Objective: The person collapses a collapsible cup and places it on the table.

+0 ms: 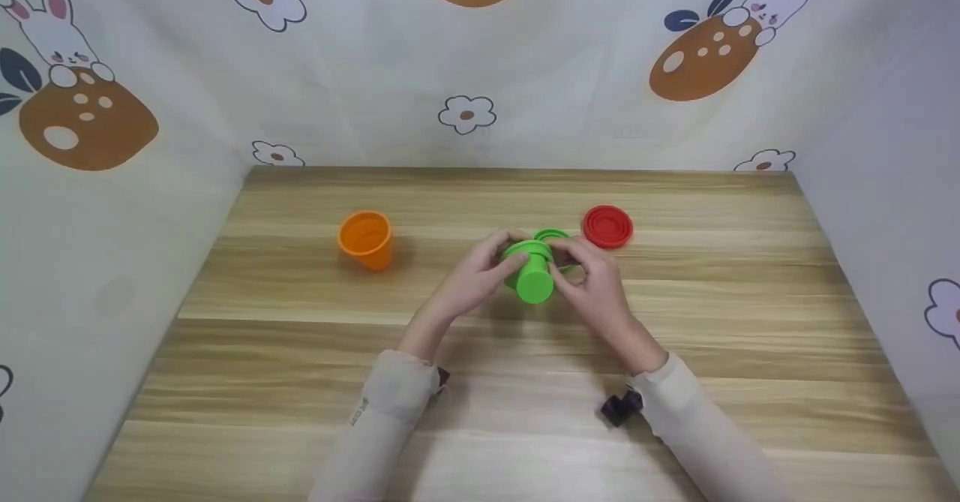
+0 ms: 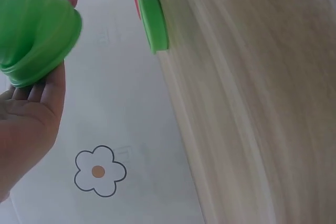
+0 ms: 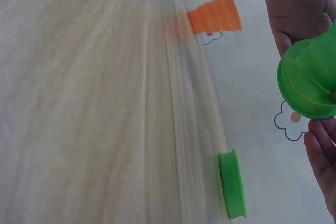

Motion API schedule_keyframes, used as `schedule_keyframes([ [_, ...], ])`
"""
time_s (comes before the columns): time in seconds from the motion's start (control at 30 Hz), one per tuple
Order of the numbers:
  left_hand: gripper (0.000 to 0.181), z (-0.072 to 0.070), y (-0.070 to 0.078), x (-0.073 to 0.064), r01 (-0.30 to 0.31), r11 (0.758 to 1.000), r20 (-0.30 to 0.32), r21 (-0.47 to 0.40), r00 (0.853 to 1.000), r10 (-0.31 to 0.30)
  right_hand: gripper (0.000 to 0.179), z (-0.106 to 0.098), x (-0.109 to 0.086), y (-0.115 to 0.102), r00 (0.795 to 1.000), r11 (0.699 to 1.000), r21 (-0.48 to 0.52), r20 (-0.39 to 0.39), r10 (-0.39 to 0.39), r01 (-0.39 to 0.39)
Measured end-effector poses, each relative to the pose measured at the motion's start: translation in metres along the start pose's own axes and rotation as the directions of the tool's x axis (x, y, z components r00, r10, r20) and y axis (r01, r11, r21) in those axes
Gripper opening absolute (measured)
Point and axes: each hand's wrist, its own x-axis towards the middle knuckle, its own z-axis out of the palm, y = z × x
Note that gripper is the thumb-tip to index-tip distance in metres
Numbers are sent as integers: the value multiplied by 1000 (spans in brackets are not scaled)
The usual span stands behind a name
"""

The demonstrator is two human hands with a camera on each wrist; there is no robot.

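1. Green cup (image 1: 535,286), just the one, is up above the counter (image 1: 262,389); left hand (image 1: 474,278) and right hand (image 1: 598,286) both grip it.
2. Sitting below: one orange cup (image 1: 367,243), one red disc (image 1: 607,226), one green disc (image 2: 154,21).
3. Left wrist cam catches the red disc, right wrist cam gets the orange cup instead; both show the green disc edge-on, part-hidden in the head view.
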Motion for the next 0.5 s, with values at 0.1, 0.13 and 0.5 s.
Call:
schedule_keyframes([
  [0.1,34,-1,0,0,13,1000,2,-10,1000,-13,25,1,0,0,1000,1000,13,14,26,-26],
  [0.13,34,-1,0,-1,14,1000,1,-18,1000,-14,25,0,0,0,999,999,27,20,42,-43],
  [0.5,31,-2,-7,1,-33,978,-18,-206,999,30,36,-3,-4,-1,972,956,199,133,193,-217],
])
